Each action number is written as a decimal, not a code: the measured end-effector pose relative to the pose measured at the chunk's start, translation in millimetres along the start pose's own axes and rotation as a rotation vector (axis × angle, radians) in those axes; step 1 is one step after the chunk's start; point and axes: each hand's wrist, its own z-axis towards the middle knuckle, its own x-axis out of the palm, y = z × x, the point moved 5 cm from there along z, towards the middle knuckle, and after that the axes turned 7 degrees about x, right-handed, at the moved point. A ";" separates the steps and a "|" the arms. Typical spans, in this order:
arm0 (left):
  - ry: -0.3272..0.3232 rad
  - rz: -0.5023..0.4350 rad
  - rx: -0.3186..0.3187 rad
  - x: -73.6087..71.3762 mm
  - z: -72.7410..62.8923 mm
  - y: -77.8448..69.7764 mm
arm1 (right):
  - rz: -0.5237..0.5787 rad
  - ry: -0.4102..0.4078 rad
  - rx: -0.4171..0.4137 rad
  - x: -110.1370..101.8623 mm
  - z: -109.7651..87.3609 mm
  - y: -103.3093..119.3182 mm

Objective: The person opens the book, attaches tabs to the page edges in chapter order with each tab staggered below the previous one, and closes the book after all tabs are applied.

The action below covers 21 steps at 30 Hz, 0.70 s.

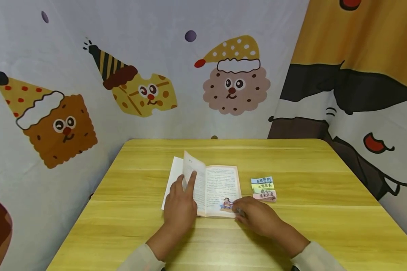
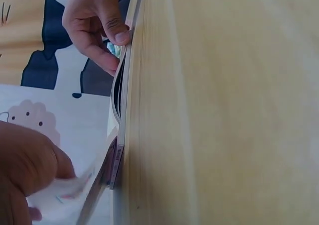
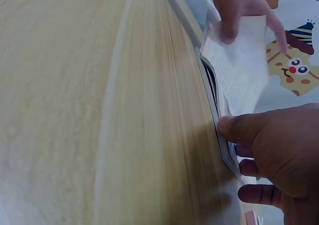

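Note:
An open book (image 1: 220,180) with printed text lies on the table, a small colour drawing near the lower corner of its right page. One page (image 1: 197,169) on the left side stands raised and tilted, above a white sheet or cover (image 1: 171,184). My left hand (image 1: 181,207) is at this raised page, index finger stretched along its printed face, the other fingers toward its outer side. At the book's lower right corner, my right hand (image 1: 257,216) pinches the edge; in the right wrist view its thumb (image 3: 234,128) lies along the book's lower edge.
Several coloured paper strips (image 1: 263,189), blue, yellow, green and pink with handwriting, lie right of the book. The wooden table (image 1: 139,229) ends at a cartoon-printed cloth (image 1: 190,124) behind it.

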 end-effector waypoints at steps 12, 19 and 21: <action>0.210 0.046 0.078 11.4 -5.3 -4.0 | -0.010 -0.021 -0.014 -2.4 -2.2 1.2; 0.331 -0.057 0.355 24.0 -9.3 -24.4 | -0.031 -0.057 -0.028 -3.6 -1.1 2.4; 0.364 -0.060 0.392 26.5 -9.6 -27.6 | -0.035 -0.072 -0.033 -3.8 -0.7 2.5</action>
